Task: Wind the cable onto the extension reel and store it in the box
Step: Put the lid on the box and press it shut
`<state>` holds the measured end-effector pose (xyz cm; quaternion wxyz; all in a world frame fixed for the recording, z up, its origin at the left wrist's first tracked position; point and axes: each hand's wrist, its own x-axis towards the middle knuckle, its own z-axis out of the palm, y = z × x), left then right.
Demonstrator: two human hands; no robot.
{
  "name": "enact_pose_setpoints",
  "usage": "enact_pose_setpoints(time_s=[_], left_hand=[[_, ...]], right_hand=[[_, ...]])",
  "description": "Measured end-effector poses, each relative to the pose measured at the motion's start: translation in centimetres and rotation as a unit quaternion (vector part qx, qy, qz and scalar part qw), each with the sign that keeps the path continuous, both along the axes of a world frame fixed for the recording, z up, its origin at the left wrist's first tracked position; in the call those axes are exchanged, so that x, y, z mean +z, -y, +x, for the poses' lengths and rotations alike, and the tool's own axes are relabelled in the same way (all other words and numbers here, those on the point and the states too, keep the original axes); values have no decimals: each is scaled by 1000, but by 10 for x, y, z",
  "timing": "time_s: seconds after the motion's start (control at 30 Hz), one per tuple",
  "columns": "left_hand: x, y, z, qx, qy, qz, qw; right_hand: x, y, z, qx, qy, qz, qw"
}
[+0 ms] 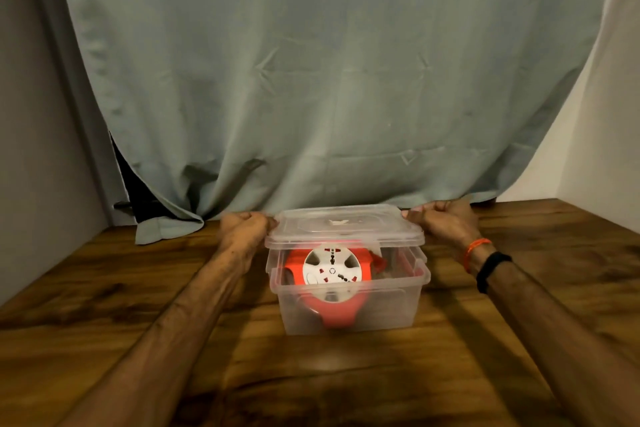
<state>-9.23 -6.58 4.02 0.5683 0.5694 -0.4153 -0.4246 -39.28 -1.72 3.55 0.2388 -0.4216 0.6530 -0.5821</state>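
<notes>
A clear plastic box (349, 317) stands on the wooden table in the middle of the view. Inside it lies the red extension reel (341, 314) with its white socket face (334, 269) turned toward me. A clear lid (343, 224) hovers above the box, tilted, its near edge above the box rim. My left hand (244, 229) grips the lid's left edge and my right hand (446, 224) grips its right edge. The cable cannot be made out apart from a bit of red beside the reel.
The wooden table (138, 305) runs to a grey-green curtain (329, 80) hanging just behind the box. A curtain corner (162, 229) rests on the table at the back left. My right wrist wears an orange thread and a black band (491, 269).
</notes>
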Motion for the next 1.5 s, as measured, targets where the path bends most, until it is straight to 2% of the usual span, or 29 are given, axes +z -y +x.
enact_pose_setpoints(time_s=[0.17, 0.23, 0.33, 0.77, 0.93, 1.13, 1.3, 1.5], left_hand=[[-10, -12, -2, -32, 131, 13, 991], [-10, -16, -3, -34, 184, 14, 982], [-12, -19, -2, -25, 215, 22, 976], [-26, -18, 1, -35, 195, 55, 979], [-24, -16, -3, -12, 189, 65, 980], [-20, -15, -19, -28, 234, 54, 970], [-29, -15, -23, -53, 222, 44, 973], [-39, -9, -26, -59, 213, 4, 975]], right_hand=[[-4, -8, 12, -55, -115, 71, 989], [-5, -12, 14, -63, -143, 91, 984], [-5, -16, 17, -62, -156, 108, 980], [-10, -25, 16, -55, -124, 121, 983], [-11, -22, 17, -41, -121, 125, 984], [-10, -9, 28, 92, -144, 141, 975], [-16, -1, 30, 97, -186, 167, 963], [-27, 4, 22, 134, -164, 145, 967]])
